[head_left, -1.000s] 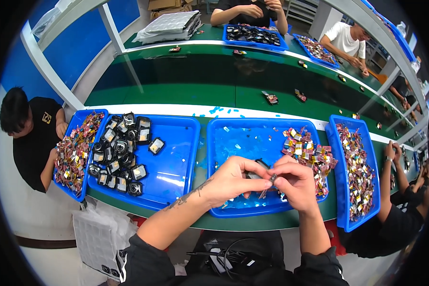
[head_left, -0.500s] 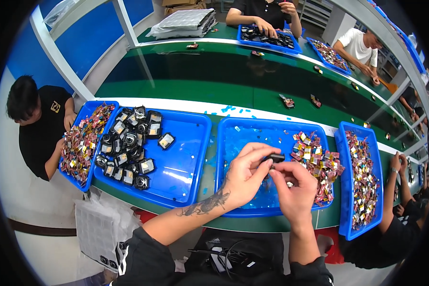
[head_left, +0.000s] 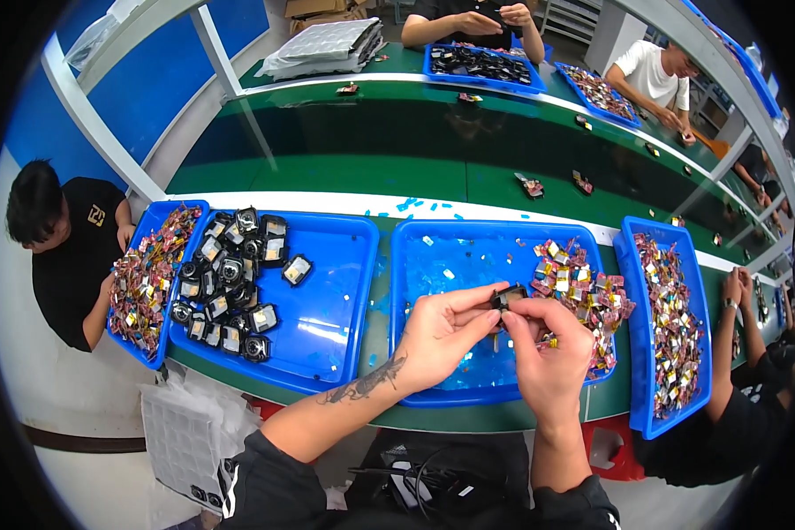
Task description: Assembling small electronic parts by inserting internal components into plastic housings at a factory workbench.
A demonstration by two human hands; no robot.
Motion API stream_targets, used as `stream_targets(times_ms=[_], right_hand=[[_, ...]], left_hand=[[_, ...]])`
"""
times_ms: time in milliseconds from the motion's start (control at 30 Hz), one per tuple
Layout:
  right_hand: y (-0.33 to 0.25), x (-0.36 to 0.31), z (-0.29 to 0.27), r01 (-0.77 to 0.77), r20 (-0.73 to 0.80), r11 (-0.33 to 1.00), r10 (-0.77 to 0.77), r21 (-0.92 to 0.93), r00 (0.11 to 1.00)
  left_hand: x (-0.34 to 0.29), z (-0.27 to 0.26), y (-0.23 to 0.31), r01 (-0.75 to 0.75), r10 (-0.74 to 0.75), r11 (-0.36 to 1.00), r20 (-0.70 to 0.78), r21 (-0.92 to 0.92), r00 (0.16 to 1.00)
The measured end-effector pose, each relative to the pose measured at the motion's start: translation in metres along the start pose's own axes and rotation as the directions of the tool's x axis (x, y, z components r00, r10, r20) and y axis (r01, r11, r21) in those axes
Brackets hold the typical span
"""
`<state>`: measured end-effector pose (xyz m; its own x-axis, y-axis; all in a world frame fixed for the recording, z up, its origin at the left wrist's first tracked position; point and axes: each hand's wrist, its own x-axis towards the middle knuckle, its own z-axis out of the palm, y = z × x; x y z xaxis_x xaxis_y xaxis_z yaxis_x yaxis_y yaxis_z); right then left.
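Since the little black case [head_left: 507, 298] is up between both hands over the middle tray [head_left: 399, 265], I'd say this one's mid-job. The left hand [head_left: 446, 340] has its grip clamped on the case; the right hand's [head_left: 552, 353] thumb and finger are pinched together at its near edge, can't tell if they've got a tiny part too.

Plenty left, I reckon: black units [head_left: 230, 269] are heaped in the left half of the left tray [head_left: 327, 265], though whether they're done or waiting, no clue. The middle tray has loose boards [head_left: 605, 305] on its right and blue film scraps. The narrow tray [head_left: 642, 402] right of it on the desk [head_left: 375, 353] is crammed with similar boards, same for the far-left tray [head_left: 155, 360]. Past the green belt [head_left: 371, 181], another tray [head_left: 486, 84] holds more black pieces.
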<state>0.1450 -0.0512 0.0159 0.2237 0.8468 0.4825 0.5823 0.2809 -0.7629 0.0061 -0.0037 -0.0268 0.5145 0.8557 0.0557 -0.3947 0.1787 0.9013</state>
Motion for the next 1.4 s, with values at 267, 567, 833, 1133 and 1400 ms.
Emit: stream_targets(times_ms=[267,567,833,1133,1400], right_hand=[[0.0,0.003,-0.006,0.003,0.053,0.999,0.0,-0.046,0.999],[0.005,0.0,-0.003,-0.097,0.046,0.995,0.096,0.03,0.994],[0.003,0.003,-0.014,-0.199,0.087,0.979,0.202,-0.036,0.976],[0.007,-0.009,-0.011,-0.328,0.069,0.754,0.354,0.57,0.933],[0.014,-0.019,-0.026,-0.421,0.265,0.68,0.327,0.6,0.907]], left_hand=[[-0.001,0.002,0.002,-0.019,0.018,1.0,0.031,0.023,0.999],[-0.003,0.001,0.002,0.015,-0.019,0.997,0.05,0.07,0.999],[-0.005,0.003,0.006,-0.03,0.023,0.995,0.072,0.1,0.997],[0.0,0.003,0.01,-0.054,0.054,0.998,-0.018,0.025,0.998],[-0.005,0.001,0.017,-0.515,0.401,0.621,0.325,0.591,0.857]])
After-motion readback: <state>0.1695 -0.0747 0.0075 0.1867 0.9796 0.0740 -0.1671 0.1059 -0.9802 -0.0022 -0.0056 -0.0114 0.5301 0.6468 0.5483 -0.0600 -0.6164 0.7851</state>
